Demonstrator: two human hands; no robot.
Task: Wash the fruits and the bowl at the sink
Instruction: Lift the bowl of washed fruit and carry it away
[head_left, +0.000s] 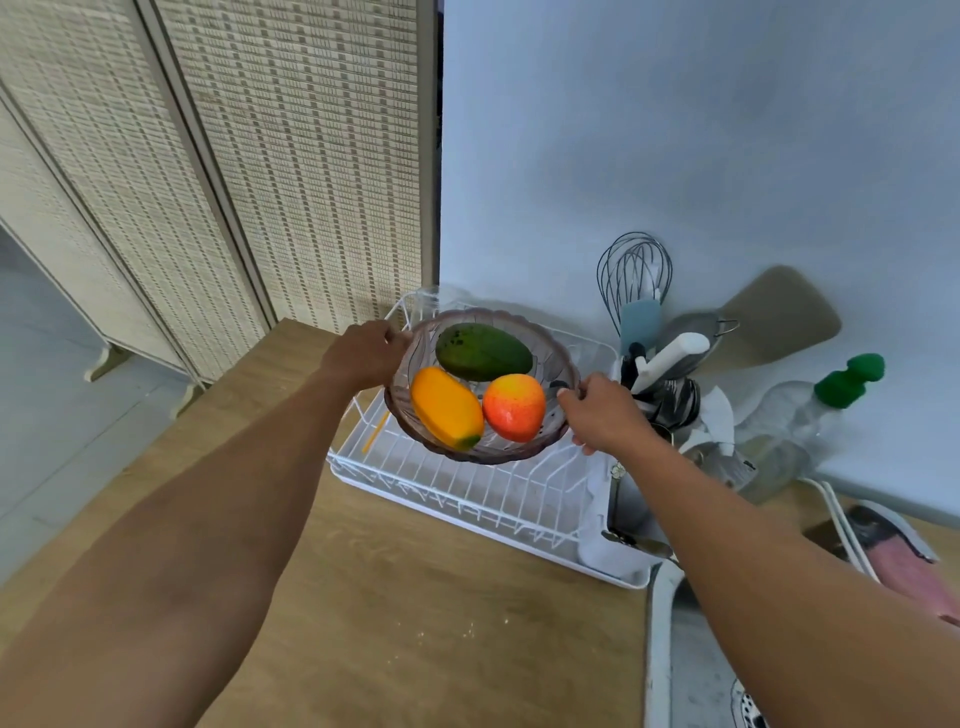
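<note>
Near edge: wooden counter (415, 597) fills 6 o'clock. White sink (660, 649) rim sits at 4 o'clock of the view, basin mostly cut off.

Both forearms reach forward from 7 and 5 o'clock.

Left hand (366, 353): fingers curled around the bowl (488, 457) rim at the bowl's 9-10 o'clock. Narrow grip, closed on the edge. Thumb position can't be seen.

Right hand (605, 413): pinches the rim at the bowl's 3-4 o'clock, thumb on top, fingers wrapped under. Also tight on the edge.

The bowl is translucent, pinkish and scalloped, and is held between the 2 hands, tilted toward the camera. It sits over the white wire dish rack (467, 483); can't tell if it touches the wires.

3 fruits are inside, packed close together:
- green fruit (483, 352) at 12 o'clock
- yellow fruit (447, 408) at 7-8 o'clock
- orange-red fruit (514, 407) at 4-5 o'clock

The rack stands on the counter just left of the sink.

Beyond the right hand, at 2 o'clock of the bowl, is a cluster of utensils: whisk (634, 270) upright, wooden spatula (779, 312) leaning right. A clear bottle (789, 421) with a green cap is at 3 o'clock.

Far: woven folding screen (260, 156) at 10-11 o'clock, pale wall (675, 130) at 1 o'clock.
</note>
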